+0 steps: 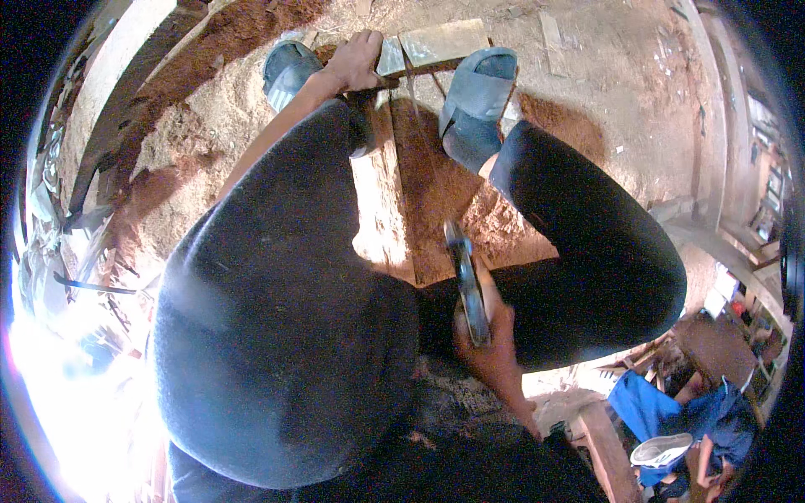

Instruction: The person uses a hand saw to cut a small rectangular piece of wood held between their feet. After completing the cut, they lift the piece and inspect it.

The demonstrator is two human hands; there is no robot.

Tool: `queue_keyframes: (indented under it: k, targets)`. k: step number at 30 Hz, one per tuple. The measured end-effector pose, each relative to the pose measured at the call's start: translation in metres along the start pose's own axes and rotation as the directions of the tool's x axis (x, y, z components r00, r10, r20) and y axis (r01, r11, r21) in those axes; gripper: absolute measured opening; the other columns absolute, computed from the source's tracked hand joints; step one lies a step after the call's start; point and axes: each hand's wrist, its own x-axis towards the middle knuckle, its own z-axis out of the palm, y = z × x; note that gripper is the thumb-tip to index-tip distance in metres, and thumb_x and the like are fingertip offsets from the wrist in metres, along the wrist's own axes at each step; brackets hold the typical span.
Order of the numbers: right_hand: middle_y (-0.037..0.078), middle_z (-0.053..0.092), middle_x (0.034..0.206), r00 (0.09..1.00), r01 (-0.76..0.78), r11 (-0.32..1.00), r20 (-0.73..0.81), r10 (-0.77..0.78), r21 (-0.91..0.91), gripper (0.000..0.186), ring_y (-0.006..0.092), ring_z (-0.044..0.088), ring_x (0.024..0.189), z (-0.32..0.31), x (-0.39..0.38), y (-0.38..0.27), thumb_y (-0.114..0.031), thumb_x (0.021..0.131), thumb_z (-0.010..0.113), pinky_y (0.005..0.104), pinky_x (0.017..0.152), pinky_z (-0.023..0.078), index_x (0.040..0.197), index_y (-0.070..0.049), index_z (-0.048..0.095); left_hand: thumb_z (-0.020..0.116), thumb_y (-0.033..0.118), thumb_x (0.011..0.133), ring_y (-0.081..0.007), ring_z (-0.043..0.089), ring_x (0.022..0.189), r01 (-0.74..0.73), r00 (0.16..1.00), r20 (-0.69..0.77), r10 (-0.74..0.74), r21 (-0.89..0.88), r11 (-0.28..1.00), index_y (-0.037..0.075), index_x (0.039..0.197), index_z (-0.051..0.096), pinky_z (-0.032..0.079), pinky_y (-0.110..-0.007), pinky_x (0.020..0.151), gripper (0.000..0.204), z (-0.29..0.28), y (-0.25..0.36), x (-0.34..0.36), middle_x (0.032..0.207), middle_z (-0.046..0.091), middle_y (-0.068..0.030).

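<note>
Far out between my sandaled feet, my left hand point(355, 61) is at the left end of a pale, slightly curved wooden piece point(444, 44), its fingers over the end and its thumb toward me. In my right hand point(489, 329), low between my thighs, is a dark hand tool point(468, 285) with a shiny metal face, pointing away from me. Its exact kind is hard to make out. Below the left hand, a long pale timber point(381, 201) runs toward me between my legs. My right hand is well apart from the curved piece.
Blue-grey sandals point(480, 105) flank the curved piece. Sawdust and wood chips cover the ground point(620, 75). A thick plank point(126, 75) leans at the far left. At the lower right, a person in blue clothes point(662, 411) is close by, near a wooden beam point(608, 453).
</note>
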Motion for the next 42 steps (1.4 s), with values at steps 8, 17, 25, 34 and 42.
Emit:
queue_keyframes:
  k: [8, 17, 25, 34, 42]
  targets:
    - [0.015, 0.063, 0.113, 0.996, -0.081, 0.996, -0.030, 0.082, 0.048, 0.060, 0.0204, 0.060, 0.102, -0.001, -0.024, -0.006, 0.003, 0.082, 0.055, 0.0331, 0.091, 0.046, 0.140, -0.002, 0.043, 0.078, 0.024, 0.063, -0.0402, 0.050, 0.119, 0.025, 1.000, 0.006, -0.025, 0.008, 1.000, 0.004, 0.116, 0.041, 0.044, -0.057, 0.093, 0.067, 0.002, 0.001, 0.009, 0.120, 0.052, -0.0208]
    - [0.016, 0.066, 0.096, 0.978, 0.182, 0.979, -0.082, -0.190, -0.096, 0.066, 0.0215, 0.061, 0.080, 0.013, 0.000, 0.021, 0.003, 0.078, 0.055, 0.0329, 0.073, 0.049, 0.142, -0.002, 0.040, 0.077, 0.023, 0.064, -0.0386, 0.048, 0.122, 0.078, 0.995, 0.062, -0.079, 0.006, 0.997, 0.003, 0.116, 0.042, 0.043, -0.056, 0.096, 0.066, 0.000, 0.004, 0.003, 0.123, 0.050, -0.0208]
    - [0.018, 0.065, 0.111, 0.970, -0.218, 0.975, 0.106, 0.221, -0.036, 0.056, 0.0231, 0.063, 0.095, 0.005, 0.000, 0.022, -0.001, 0.085, 0.055, 0.0338, 0.087, 0.049, 0.139, 0.001, 0.044, 0.078, 0.025, 0.064, -0.0413, 0.050, 0.120, 0.051, 0.999, 0.010, -0.051, -0.039, 0.998, 0.002, 0.114, 0.042, 0.044, -0.056, 0.095, 0.065, 0.000, 0.006, 0.002, 0.120, 0.052, -0.0223]
    - [0.014, 0.064, 0.111, 0.996, 0.024, 1.000, -0.085, -0.024, 0.004, 0.057, 0.0227, 0.062, 0.101, 0.008, 0.024, 0.037, 0.004, 0.083, 0.054, 0.0324, 0.090, 0.048, 0.138, 0.003, 0.044, 0.079, 0.030, 0.064, -0.0404, 0.048, 0.122, 0.051, 0.998, 0.022, -0.050, -0.031, 0.998, 0.003, 0.116, 0.042, 0.042, -0.057, 0.096, 0.069, 0.009, 0.002, 0.003, 0.125, 0.050, -0.0216]
    - [0.018, 0.063, 0.117, 0.973, 0.093, 0.979, -0.191, -0.128, -0.184, 0.055, 0.0261, 0.062, 0.107, 0.019, 0.000, 0.032, 0.001, 0.083, 0.058, 0.0325, 0.094, 0.046, 0.137, 0.002, 0.045, 0.078, 0.029, 0.065, -0.0404, 0.049, 0.121, 0.087, 0.995, 0.056, -0.087, -0.008, 0.996, 0.003, 0.117, 0.042, 0.043, -0.057, 0.096, 0.068, 0.007, 0.000, 0.011, 0.125, 0.050, -0.0216]
